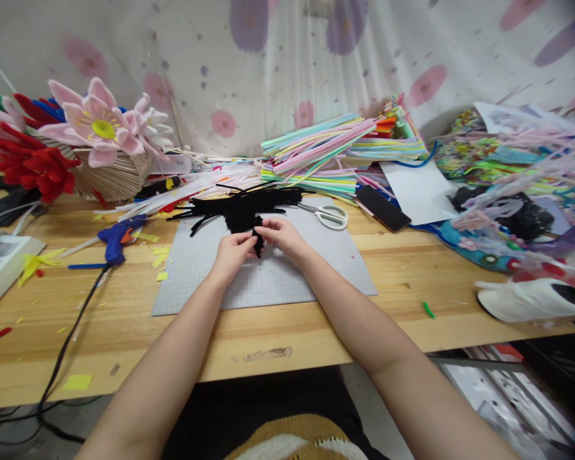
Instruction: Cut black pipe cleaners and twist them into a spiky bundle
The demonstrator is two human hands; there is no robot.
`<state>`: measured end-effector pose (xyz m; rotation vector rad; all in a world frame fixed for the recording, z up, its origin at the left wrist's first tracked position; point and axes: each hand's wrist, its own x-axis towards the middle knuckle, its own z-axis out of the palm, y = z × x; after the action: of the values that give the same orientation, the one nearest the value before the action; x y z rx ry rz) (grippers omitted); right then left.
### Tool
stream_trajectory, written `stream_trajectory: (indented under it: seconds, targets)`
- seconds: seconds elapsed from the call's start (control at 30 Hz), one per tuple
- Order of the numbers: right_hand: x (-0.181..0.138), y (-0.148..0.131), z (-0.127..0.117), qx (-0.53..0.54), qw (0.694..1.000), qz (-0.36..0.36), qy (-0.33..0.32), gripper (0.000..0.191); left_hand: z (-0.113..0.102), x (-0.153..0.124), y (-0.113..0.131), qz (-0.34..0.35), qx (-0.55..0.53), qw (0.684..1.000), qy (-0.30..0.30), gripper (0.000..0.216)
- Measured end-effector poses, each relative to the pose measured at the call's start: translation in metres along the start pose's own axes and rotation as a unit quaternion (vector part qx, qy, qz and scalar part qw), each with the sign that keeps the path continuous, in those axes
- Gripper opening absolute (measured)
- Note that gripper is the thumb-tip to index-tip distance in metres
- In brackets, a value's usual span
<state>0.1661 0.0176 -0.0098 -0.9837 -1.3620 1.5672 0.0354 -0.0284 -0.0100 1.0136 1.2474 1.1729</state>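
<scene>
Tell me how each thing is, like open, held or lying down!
Left hand: pinching the black fuzzy piece
Right hand: pinching it too
Black fuzzy piece: held
Scissors: lying down, can't tell if shut
Phone: lying down, dark
Glue gun: lying on its side
Mat: lying flat
Pink flower: petals wide open
White roll: lying on its side

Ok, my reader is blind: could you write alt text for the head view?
A person's left hand and right hand hold a small black fuzzy piece over a grey mat, before a pile of black fuzzy stems. White-handled scissors lie to the right; a blue glue gun lies left on the wooden table.
</scene>
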Motion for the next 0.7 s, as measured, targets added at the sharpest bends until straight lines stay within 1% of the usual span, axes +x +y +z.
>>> stream_trajectory:
  seconds: [0.2, 0.27, 0.33, 0.4, 0.47, 0.57, 0.63, 0.7]
  targets:
    - [0.0052, 0.0061, -0.0047, -0.109, 0.994, -0.021, 0.009, 0.034, -0.0035, 0.0046, -0.008, 0.019, 0.075, 0.997, 0.027, 0.034]
    - [0.0057, 0.0062, -0.006, -0.138, 0.99, -0.026, 0.014, 0.034, -0.0043, 0.0048, -0.0084, 0.016, 0.068, 0.997, 0.025, 0.034]
    - [0.0045, 0.0046, -0.0062, -0.157, 0.987, -0.029, 0.018, 0.036, -0.004, 0.0037, -0.0069, -0.002, 0.039, 0.999, 0.011, 0.036]
    - [0.0027, 0.0027, -0.0055, -0.165, 0.986, -0.027, 0.023, 0.036, -0.0032, 0.002, -0.0047, -0.021, 0.013, 1.0, -0.008, 0.038]
    - [0.0016, 0.0016, -0.0045, -0.17, 0.985, -0.021, 0.03, 0.036, -0.0026, 0.0008, -0.003, -0.026, 0.011, 0.999, -0.018, 0.037]
    - [0.0019, 0.002, -0.0044, -0.166, 0.986, -0.021, 0.026, 0.037, -0.0032, 0.0009, -0.0017, -0.022, 0.023, 0.999, -0.008, 0.031]
    - [0.0026, 0.0026, -0.0051, -0.146, 0.989, -0.018, 0.017, 0.038, -0.0046, 0.0018, -0.0012, -0.023, 0.016, 1.0, -0.001, 0.028]
    - [0.0029, 0.0028, -0.0051, -0.111, 0.994, -0.008, 0.009, 0.038, -0.0062, 0.0025, -0.0008, -0.03, 0.004, 0.999, -0.011, 0.027]
